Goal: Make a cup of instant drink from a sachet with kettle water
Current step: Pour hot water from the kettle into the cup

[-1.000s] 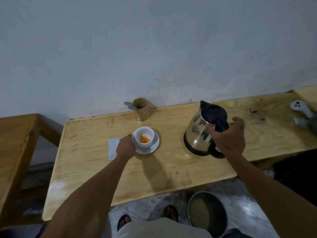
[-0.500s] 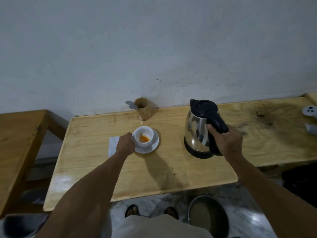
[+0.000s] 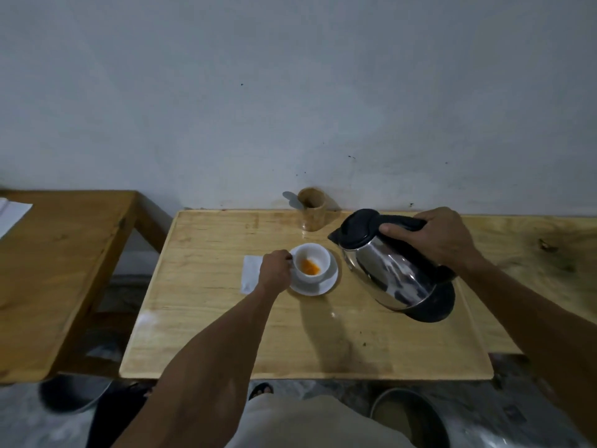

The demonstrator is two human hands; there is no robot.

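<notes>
A white cup (image 3: 318, 257) with orange powder at its bottom stands on a white saucer (image 3: 328, 283) on the wooden table (image 3: 226, 318). My left hand (image 3: 274, 270) grips the cup at its left side, by the handle. My right hand (image 3: 439, 239) is closed on the black handle of a steel kettle (image 3: 392, 276). The kettle is lifted off the table and tilted left, its black spout just right of the cup's rim. No water shows at the spout. A white sachet (image 3: 251, 278) lies flat left of the saucer, partly behind my left hand.
A bamboo cup (image 3: 311, 212) with a spoon stands at the wall behind the white cup. A second wooden table (image 3: 55, 270) is at the left with paper (image 3: 11, 215) on it. Metal basins (image 3: 410, 415) sit on the floor below the table's front edge.
My right hand has lifted the kettle off the table, carried it left toward the cup and tipped its spout down. My left hand stays at the cup.
</notes>
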